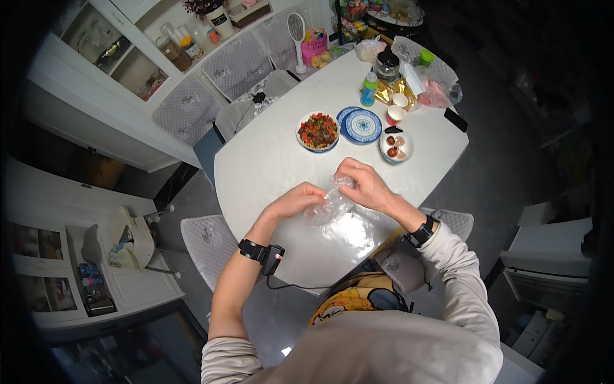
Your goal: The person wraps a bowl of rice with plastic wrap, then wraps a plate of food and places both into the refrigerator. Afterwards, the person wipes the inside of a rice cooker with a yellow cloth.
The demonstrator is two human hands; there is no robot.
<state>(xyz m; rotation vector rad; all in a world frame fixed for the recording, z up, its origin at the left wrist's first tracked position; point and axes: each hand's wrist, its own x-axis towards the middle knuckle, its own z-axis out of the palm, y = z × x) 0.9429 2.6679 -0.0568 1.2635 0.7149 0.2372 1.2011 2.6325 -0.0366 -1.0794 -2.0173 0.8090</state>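
Clear crinkled plastic film (pixel 331 211), perhaps a thin bag or cling wrap, hangs between my two hands above the near part of the white table. My left hand (pixel 300 198) pinches its left side between thumb and fingers. A bunched part of the film is gripped by my right hand (pixel 360 182), a little higher and to the right. Beyond my hands stand a bowl of chopped meat and peppers (pixel 318 131), blue-and-white patterned plates (pixel 363 126) that overlap, and a bowl with round brown items (pixel 396 148).
Paper cups (pixel 395 114), a green-capped bottle (pixel 369 89), a glass pot (pixel 386 65), gold foil (pixel 394 91) and plastic bags (pixel 436 93) stand at the table's far right. A black phone (pixel 455 120) lies at the right edge. Padded chairs (pixel 211 245) surround the white table (pixel 259 168).
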